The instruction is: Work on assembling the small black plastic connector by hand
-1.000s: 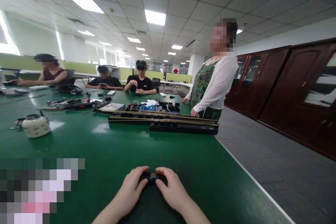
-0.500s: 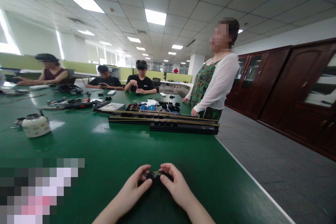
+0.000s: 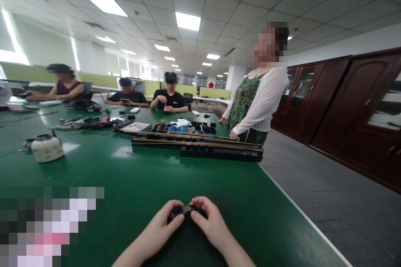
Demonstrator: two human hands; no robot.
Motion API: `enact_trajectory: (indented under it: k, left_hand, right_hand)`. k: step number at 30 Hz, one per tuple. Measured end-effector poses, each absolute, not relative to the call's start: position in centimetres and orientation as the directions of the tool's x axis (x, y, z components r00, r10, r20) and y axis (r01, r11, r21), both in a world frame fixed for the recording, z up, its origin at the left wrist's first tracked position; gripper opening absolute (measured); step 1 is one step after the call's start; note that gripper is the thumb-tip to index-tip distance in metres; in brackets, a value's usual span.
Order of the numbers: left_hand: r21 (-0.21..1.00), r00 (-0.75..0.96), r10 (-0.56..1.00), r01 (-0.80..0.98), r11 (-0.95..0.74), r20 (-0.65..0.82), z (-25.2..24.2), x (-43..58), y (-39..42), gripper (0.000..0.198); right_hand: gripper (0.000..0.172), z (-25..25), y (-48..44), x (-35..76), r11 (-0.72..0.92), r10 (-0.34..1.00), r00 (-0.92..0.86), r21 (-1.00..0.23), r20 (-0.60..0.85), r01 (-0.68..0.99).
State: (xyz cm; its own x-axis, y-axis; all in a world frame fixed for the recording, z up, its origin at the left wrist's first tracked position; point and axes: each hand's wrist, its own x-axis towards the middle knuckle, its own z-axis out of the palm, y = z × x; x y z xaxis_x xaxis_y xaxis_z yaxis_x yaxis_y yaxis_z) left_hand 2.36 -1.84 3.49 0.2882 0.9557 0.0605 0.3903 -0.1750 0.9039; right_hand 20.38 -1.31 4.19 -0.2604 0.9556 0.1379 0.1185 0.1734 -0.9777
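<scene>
- Left hand: lower centre of frame, fingers curled around the left end of a small black part, thumb on its near side.
- Right hand: lower centre, just right of the left hand; fingers and thumb close on the right end of the same part.
- Small black part: held between the two hands, at lower centre, above the green worktop. A yellowish patch shows on its upper face; finer detail too small to read. Whether it touches the worktop, cannot tell.
- Centre of frame: two long black rails lying roughly parallel, the nearer one shifted right; thin yellowish rods run along them and extend past their right ends.
- Just behind the rails: a blue item with white crumpled material on it, among small black pieces.
- Left of centre: a flat grey box, and left of it a cluster of tools.
- Left side: a pale patterned jar, upright, well apart from the hands.
- Right of centre: a standing person in a white cover-up, one hand near the rails.
- Upper left to centre: three seated people along the worktop's far side.
</scene>
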Motion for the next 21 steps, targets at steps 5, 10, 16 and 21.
enact_trajectory:
  k: [5, 10, 16, 21]
  left_hand:
    - [0.961, 0.291, 0.955, 0.244, -0.131, 0.056, 3.52, 2.25, -1.68, 0.031]
    - [0.97, 0.317, 0.947, 0.208, -0.128, 0.057, 3.28, 2.1, -1.53, 0.035]
    - [0.971, 0.299, 0.953, 0.209, -0.116, 0.05, 2.98, 2.08, -1.37, 0.038]
    - [0.978, 0.288, 0.957, 0.189, -0.092, 0.034, 2.88, 2.1, -1.23, 0.042]
  right_hand:
    - [0.029, 3.89, -1.04, 20.18, 0.165, 0.961, -0.238, -0.982, 0.14, 0.09]
    - [0.031, 3.69, -0.91, 20.22, 0.172, 0.967, -0.208, -0.978, 0.145, 0.117]
    - [0.026, 4.05, -1.04, 20.25, 0.156, 0.966, -0.225, -0.979, 0.124, 0.13]
    - [0.026, 4.04, -0.98, 20.22, 0.157, 0.966, -0.223, -0.981, 0.128, 0.117]
